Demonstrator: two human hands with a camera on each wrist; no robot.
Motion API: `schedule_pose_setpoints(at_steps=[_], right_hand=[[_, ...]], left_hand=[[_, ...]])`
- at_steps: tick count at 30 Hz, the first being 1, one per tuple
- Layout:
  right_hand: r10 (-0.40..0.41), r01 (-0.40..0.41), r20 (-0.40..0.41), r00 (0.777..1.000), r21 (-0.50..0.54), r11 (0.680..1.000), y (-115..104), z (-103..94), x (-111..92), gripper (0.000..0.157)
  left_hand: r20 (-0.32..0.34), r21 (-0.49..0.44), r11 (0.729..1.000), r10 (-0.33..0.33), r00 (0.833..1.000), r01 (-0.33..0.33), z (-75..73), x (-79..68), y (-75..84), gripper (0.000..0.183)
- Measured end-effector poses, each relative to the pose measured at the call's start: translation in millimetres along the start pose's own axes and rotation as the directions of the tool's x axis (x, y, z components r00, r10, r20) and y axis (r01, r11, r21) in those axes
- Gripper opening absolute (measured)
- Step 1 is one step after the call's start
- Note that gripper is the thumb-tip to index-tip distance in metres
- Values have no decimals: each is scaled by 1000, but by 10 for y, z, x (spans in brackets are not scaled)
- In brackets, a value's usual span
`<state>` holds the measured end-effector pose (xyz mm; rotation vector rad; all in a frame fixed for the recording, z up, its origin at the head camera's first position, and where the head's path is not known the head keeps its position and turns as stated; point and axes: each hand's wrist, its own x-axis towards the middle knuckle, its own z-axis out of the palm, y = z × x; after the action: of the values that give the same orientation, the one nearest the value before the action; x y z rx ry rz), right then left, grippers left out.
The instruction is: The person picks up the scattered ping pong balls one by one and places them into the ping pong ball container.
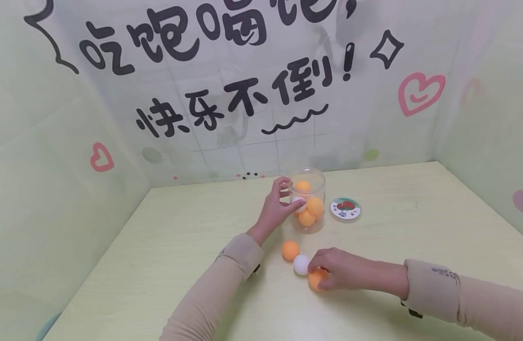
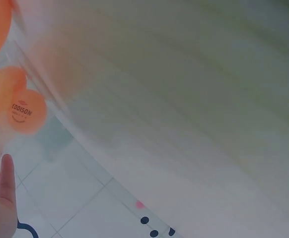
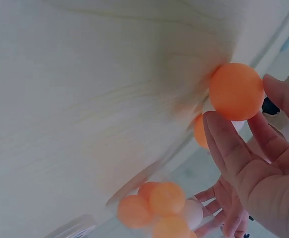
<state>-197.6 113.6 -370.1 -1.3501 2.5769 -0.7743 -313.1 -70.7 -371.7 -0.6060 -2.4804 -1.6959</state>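
Note:
A clear round jar with several orange balls and a white one inside stands near the back of the table. My left hand grips the jar's left side, fingers behind and thumb across the front. In front of the jar, my right hand pinches an orange table tennis ball at the table top; in the right wrist view, thumb and fingertips meet this orange ball from either side. Next to it sit a white ball and another orange ball, in a slanting row.
To the right of the jar lies a round lid with a red and green picture on it. The pale wooden table runs back to a white printed wall sheet, with further sheets at both sides.

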Motion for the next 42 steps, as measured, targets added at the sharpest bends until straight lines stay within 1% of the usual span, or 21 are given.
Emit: schedule_pose_setpoints(at_steps=[3, 7, 12, 16, 22, 29, 32, 37, 39, 42], right_hand=[[3, -3, 0, 1000, 5, 1000, 7, 16, -13, 21], [41, -42, 14, 999, 12, 999, 13, 27, -23, 22], [89, -90, 37, 995, 34, 995, 14, 23, -41, 23], [124, -127, 62, 990, 48, 991, 23, 20, -51, 25], [118, -122, 77, 990, 45, 992, 42, 15, -57, 24], [145, -153, 98, 985, 76, 985, 29, -13, -68, 24], [166, -176, 111, 980, 85, 981, 23, -31, -70, 24], [198, -209, 119, 973, 90, 974, 22, -64, -64, 24], [201, -211, 112, 973, 85, 974, 25, -81, -65, 24], [186, -193, 95, 978, 75, 978, 32, -110, -67, 24]], left_hand=[[7, 1, 1000, -1, 1000, 1, -18, -56, 122, 59], [8, 10, 1000, 10, 1000, -10, -40, -146, 295, 55], [5, 18, 1000, 12, 1000, -12, -45, -181, 351, 54], [7, 26, 1000, -4, 1000, 4, -46, -180, 364, 55], [9, 18, 1000, -1, 1000, 1, -37, -132, 273, 56], [2, -7, 1000, 6, 1000, -6, 3, 11, -31, 63], [-6, -2, 1000, 14, 1000, -14, 10, 19, -60, 62], [-11, 4, 1000, 18, 1000, -18, 13, 14, -56, 60], [-10, 4, 1000, 21, 1000, -21, 12, 12, -53, 60], [-9, 0, 1000, 23, 1000, -23, 11, 10, -47, 60]])
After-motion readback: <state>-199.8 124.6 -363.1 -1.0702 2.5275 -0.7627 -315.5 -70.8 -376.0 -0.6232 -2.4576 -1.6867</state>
